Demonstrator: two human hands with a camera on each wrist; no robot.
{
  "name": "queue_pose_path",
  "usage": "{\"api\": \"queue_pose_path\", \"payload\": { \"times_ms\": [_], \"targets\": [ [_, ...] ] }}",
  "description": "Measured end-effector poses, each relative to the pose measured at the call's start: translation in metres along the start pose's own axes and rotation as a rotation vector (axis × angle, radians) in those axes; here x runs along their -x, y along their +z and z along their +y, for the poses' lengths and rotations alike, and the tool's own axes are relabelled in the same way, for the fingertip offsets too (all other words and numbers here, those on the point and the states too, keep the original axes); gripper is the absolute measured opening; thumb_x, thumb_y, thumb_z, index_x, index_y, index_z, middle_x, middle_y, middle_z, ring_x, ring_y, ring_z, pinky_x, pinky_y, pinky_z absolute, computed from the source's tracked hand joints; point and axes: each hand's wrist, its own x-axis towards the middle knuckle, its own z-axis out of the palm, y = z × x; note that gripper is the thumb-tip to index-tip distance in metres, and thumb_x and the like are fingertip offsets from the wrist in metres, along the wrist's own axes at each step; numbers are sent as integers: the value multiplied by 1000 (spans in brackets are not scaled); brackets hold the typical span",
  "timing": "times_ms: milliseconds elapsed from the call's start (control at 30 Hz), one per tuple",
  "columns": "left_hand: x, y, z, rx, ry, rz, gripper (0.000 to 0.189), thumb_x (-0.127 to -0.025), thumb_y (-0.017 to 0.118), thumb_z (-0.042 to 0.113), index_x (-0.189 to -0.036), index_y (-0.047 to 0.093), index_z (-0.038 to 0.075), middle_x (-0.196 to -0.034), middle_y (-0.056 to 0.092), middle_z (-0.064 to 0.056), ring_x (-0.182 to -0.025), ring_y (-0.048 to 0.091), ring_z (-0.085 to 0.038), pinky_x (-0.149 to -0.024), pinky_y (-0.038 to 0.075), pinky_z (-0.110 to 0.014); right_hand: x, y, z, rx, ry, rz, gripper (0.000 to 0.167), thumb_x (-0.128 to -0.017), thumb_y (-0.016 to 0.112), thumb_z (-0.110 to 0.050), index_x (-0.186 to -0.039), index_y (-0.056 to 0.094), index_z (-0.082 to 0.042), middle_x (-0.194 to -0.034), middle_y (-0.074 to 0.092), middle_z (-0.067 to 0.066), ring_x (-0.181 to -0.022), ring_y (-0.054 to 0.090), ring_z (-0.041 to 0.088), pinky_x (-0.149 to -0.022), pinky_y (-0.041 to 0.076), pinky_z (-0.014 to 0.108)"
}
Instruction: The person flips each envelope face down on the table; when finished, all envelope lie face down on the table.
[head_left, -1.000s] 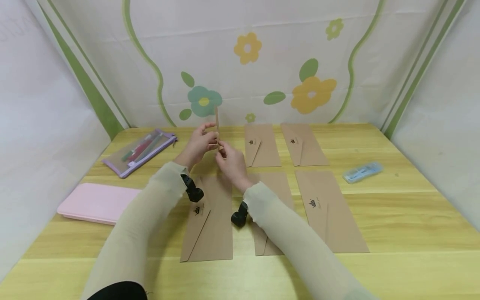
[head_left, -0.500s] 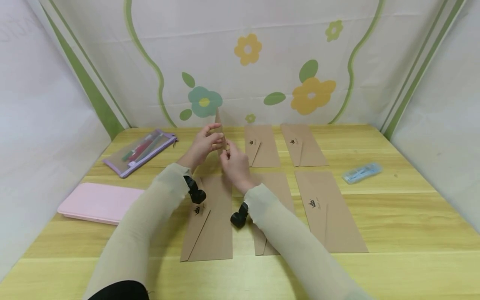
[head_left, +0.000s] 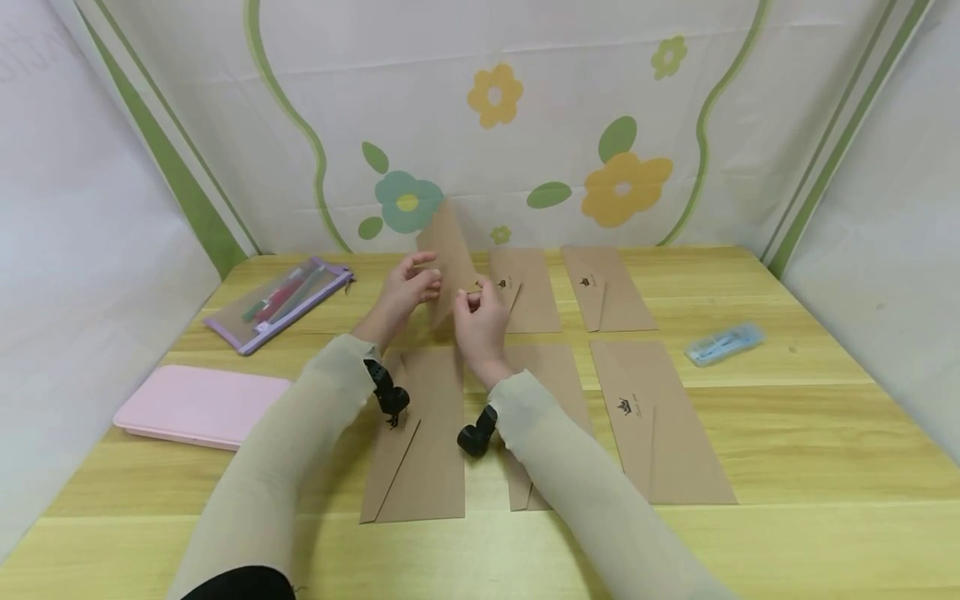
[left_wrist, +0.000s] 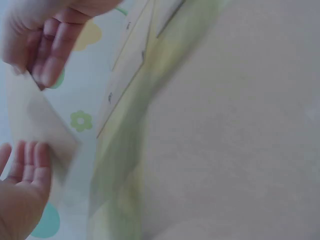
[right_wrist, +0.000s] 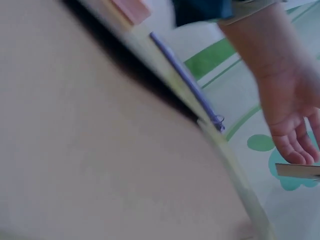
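Observation:
A brown kraft envelope (head_left: 447, 254) stands raised and tilted near the table's back edge. My right hand (head_left: 480, 329) pinches its right edge between thumb and curled fingers. On the other side, my left hand (head_left: 405, 292) has its fingers loosely extended at the envelope's left side; in the left wrist view this hand (left_wrist: 22, 197) lies by the envelope's pale face (left_wrist: 40, 112). Whether its fingertips touch the paper is hard to tell. Directly below the hands, another envelope (head_left: 431, 467) lies flat, partly covered by the left wrist camera.
Several more brown envelopes lie flat to the right, including a near one (head_left: 686, 450) and a far one (head_left: 618, 292). A pink case (head_left: 195, 404) and a purple-edged zip pouch (head_left: 281, 304) with pens are at left. A small blue box (head_left: 723, 344) sits at right.
The raised envelope has turned from nearly edge-on to showing its broad face. My right hand has shifted right with its edge, while my left hand has stayed about where it was.

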Motion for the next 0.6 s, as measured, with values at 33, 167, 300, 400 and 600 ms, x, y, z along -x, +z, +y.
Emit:
{"api": "queue_pose_path", "payload": {
  "times_ms": [33,167,300,400,600],
  "targets": [
    [0,-1,-1,8,11,32,42,-92,51,9,-133,44,4,-99,53,-5,-84,55,-15,-82,49,-27,-1,0,-1,-20,23,15,28,-86,57,-5,-112,56,5,-75,63,13,-66,59,20,-64,50,26],
    [2,-5,-6,49,62,166,37,-89,52,6,-125,51,-2,-81,54,1,-72,56,-10,-70,50,-22,-2,1,-5,-129,131,62,29,-87,57,-8,-114,53,3,-74,65,13,-64,64,22,-60,51,23],
    [2,-10,-10,117,97,251,33,-86,52,2,-118,54,-4,-74,55,4,-69,54,-9,-67,48,-25,-2,0,-9,-295,252,89,34,-88,55,-7,-120,48,2,-72,63,11,-67,67,30,-63,55,28],
    [2,-12,-13,139,92,285,33,-84,51,0,-116,56,-3,-77,54,4,-71,53,-9,-72,49,-30,-3,0,-11,-441,374,104,40,-87,54,-2,-126,43,2,-71,59,7,-65,66,24,-67,56,31],
    [3,-12,-16,113,57,314,38,-85,51,1,-123,54,2,-86,49,4,-77,52,-11,-83,48,-38,-1,4,-15,-704,570,171,36,-82,52,11,-116,46,1,-74,51,6,-61,60,14,-65,56,28]
  ]
}}
